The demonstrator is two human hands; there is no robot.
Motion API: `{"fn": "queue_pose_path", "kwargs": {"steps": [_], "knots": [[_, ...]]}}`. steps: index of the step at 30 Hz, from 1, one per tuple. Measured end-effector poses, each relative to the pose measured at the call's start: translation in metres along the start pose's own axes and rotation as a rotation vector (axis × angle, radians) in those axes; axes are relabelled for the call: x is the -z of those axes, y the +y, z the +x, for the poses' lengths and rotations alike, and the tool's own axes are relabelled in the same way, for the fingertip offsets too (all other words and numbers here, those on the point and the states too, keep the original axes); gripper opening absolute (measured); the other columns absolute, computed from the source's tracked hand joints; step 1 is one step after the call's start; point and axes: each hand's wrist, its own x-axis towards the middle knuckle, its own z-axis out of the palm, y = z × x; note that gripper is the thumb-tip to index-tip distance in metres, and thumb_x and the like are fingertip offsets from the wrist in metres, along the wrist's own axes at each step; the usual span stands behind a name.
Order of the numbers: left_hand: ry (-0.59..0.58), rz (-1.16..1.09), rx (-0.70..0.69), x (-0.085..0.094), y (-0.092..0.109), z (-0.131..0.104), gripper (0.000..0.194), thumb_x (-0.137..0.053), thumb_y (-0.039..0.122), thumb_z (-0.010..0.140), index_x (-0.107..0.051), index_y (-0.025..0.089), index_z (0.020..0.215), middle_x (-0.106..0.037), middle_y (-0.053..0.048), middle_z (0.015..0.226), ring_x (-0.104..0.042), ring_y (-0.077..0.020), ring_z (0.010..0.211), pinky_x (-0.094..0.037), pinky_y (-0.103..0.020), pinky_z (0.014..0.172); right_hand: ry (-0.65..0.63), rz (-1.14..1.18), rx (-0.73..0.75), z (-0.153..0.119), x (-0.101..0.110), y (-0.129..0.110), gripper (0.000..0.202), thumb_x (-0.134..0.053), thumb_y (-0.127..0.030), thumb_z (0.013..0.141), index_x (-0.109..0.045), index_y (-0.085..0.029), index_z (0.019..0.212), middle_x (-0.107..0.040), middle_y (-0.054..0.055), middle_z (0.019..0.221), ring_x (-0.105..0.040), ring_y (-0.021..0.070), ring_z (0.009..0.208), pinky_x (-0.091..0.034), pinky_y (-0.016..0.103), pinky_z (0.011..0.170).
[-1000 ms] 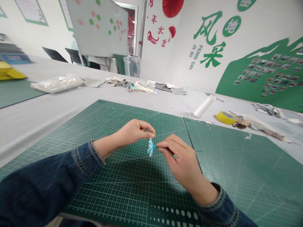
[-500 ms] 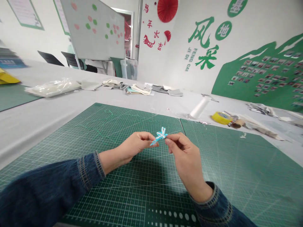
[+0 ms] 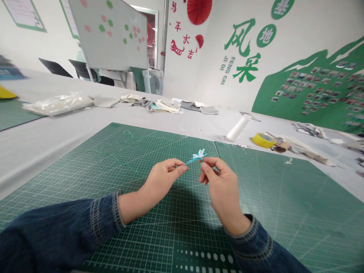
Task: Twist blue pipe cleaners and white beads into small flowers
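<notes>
A small blue and white beaded piece (image 3: 199, 154), shaped like a dragonfly, is held up between both hands above the green cutting mat (image 3: 119, 151). My left hand (image 3: 167, 175) pinches the thin blue tail end between thumb and fingertips. Thumb and forefinger of my right hand (image 3: 222, 180) close on the wider end, just below the white-edged wings. The other right fingers are curled under the palm. Both hands cast a shadow on the mat.
Behind the mat lie a plastic bag (image 3: 61, 104), folded cloths (image 3: 167, 105), a white roll (image 3: 239, 128) and yellow tape (image 3: 264, 140). A second green mat (image 3: 278, 182) adjoins on the right. Loose green thread (image 3: 113, 155) lies at the left.
The beaded piece has tilted, its tail now thin and nearly edge-on, and its winged end has shifted slightly right and up. My left hand's fingertips have risen a little along the tail.
</notes>
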Motion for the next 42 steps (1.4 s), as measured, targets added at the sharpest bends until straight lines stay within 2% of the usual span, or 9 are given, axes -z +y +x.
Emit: {"fn": "queue_pose_path", "kwargs": {"steps": [5,9,13,17,19,22,29,37,42], "knots": [[0.024,-0.178,0.067,-0.003,-0.002,0.001,0.019,-0.069,0.037,0.081,-0.070,0.018,0.083,-0.069,-0.001,0.081,-0.059,-0.0162,0.078,-0.046,-0.030,0.075,-0.041,0.053,-0.017,0.000,0.000,0.002,0.009,-0.059,-0.029,0.088,-0.061,-0.020,0.090,-0.060,-0.005,0.054,-0.055,0.0111,0.050,-0.043,0.024,0.052],[-0.035,0.065,-0.002,0.000,0.001,-0.002,0.014,-0.068,0.032,0.083,-0.073,0.020,0.078,-0.069,0.001,0.072,-0.058,-0.0142,0.066,-0.044,-0.027,0.063,-0.045,0.061,-0.041,0.000,-0.001,0.004,0.009,-0.059,-0.030,0.088,-0.059,-0.021,0.090,-0.060,-0.005,0.056,-0.058,0.0129,0.050,-0.046,0.026,0.050],[0.041,0.510,-0.386,0.007,0.004,-0.008,0.013,-0.063,0.028,0.089,-0.074,0.025,0.084,-0.072,0.004,0.075,-0.059,-0.0131,0.067,-0.044,-0.027,0.065,-0.019,-0.106,0.014,0.002,0.000,0.008,0.008,-0.057,-0.029,0.090,-0.058,-0.021,0.090,-0.061,-0.004,0.060,-0.060,0.0153,0.051,-0.048,0.030,0.053],[0.166,0.909,-0.849,0.018,0.008,-0.010,0.016,-0.058,0.019,0.093,-0.073,0.021,0.092,-0.064,0.002,0.064,-0.050,-0.0141,0.060,-0.041,-0.028,0.058,0.043,-0.437,0.332,0.003,0.003,0.009,0.009,-0.057,-0.019,0.089,-0.062,-0.021,0.082,-0.062,0.000,0.072,-0.060,0.0158,0.063,-0.046,0.032,0.063],[0.168,1.000,-0.965,0.022,0.010,-0.010,0.017,-0.056,0.014,0.092,-0.072,0.018,0.096,-0.060,0.003,0.060,-0.045,-0.0141,0.057,-0.039,-0.028,0.055,0.039,-0.538,0.458,0.003,0.004,0.007,0.012,-0.058,-0.015,0.088,-0.064,-0.020,0.080,-0.063,0.001,0.078,-0.060,0.0168,0.071,-0.044,0.032,0.067],[0.166,1.046,-1.048,0.025,0.014,-0.010,0.017,-0.057,0.011,0.091,-0.070,0.016,0.100,-0.057,0.003,0.060,-0.042,-0.0141,0.057,-0.039,-0.028,0.055,0.007,-0.575,0.513,0.002,0.005,0.005,0.014,-0.058,-0.011,0.088,-0.066,-0.020,0.081,-0.063,0.001,0.080,-0.059,0.0161,0.072,-0.044,0.031,0.068],[0.178,1.055,-1.018,0.029,0.022,-0.009,0.016,-0.056,0.013,0.092,-0.070,0.019,0.096,-0.056,0.003,0.058,-0.042,-0.0136,0.057,-0.037,-0.028,0.055,-0.125,-0.613,0.556,-0.002,0.004,0.007,0.012,-0.061,-0.008,0.088,-0.067,-0.018,0.084,-0.065,0.002,0.084,-0.062,0.0170,0.078,-0.047,0.031,0.073],[0.184,0.925,-0.777,0.032,0.025,-0.002,0.017,-0.056,0.026,0.094,-0.072,0.022,0.090,-0.069,0.002,0.069,-0.058,-0.0137,0.065,-0.043,-0.026,0.060,-0.232,-0.642,0.650,-0.005,0.003,0.005,0.014,-0.057,-0.014,0.093,-0.068,-0.018,0.085,-0.067,0.004,0.086,-0.061,0.0186,0.081,-0.048,0.032,0.073],[0.124,0.885,-0.665,0.036,0.025,0.001,0.016,-0.058,0.028,0.093,-0.073,0.025,0.090,-0.073,0.002,0.078,-0.064,-0.0146,0.073,-0.046,-0.027,0.067,-0.268,-0.633,0.682,-0.005,0.002,0.006,0.016,-0.056,-0.014,0.093,-0.068,-0.018,0.085,-0.067,0.005,0.086,-0.061,0.0191,0.082,-0.048,0.033,0.075]]}}
